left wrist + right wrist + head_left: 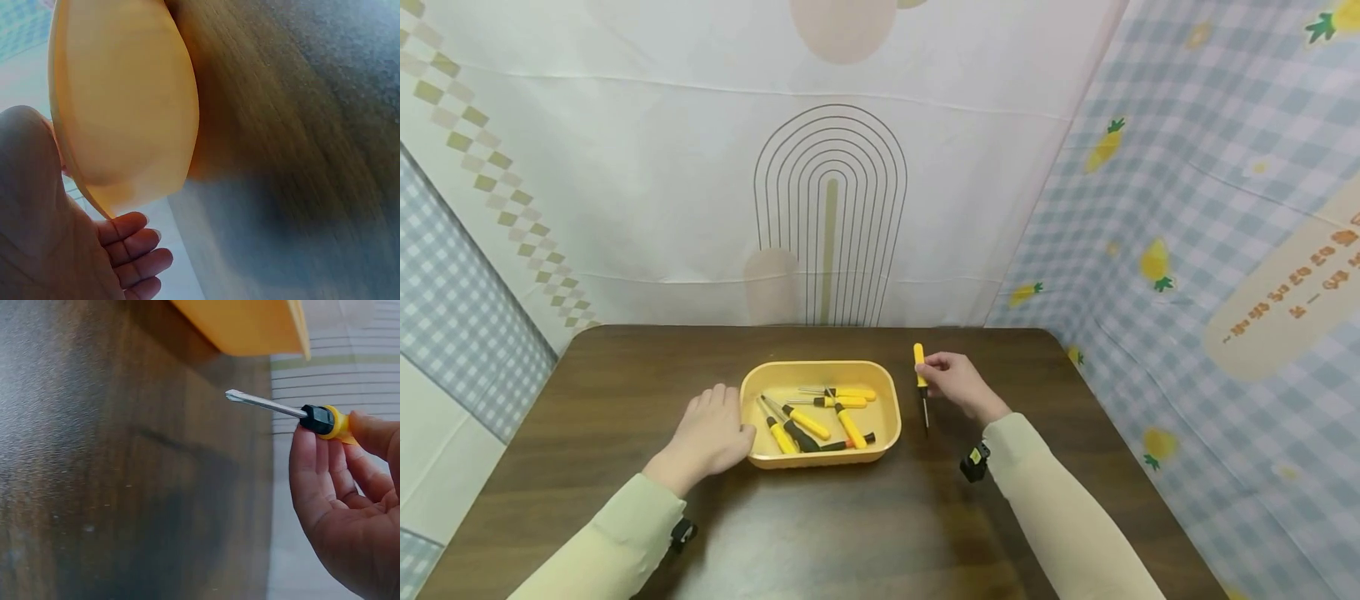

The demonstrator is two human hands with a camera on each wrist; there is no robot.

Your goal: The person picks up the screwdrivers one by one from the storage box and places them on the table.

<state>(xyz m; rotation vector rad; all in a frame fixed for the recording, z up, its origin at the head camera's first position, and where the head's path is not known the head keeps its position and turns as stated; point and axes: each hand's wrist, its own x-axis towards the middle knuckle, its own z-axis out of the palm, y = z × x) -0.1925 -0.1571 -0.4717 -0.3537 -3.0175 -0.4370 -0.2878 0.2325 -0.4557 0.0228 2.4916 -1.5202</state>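
From the head, the left hand (707,429) is gripping the left rim of the tray (877,417), where tools (850,425) (mostly yellow-handled) are lying. Right of it, over the counter (850,525), the right hand (955,381) is pinching a screwdriver (920,354) by its handle. At the left wrist, the fingers (144,267) are bending beside the tray. At the right wrist, the screwdriver is pointing its metal tip (234,395) towards the counter.

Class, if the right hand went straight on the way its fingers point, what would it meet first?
Probably the right end of the yellow, rounded-rectangular plastic tray; depth is unclear, so the right hand might pass over or behind it.
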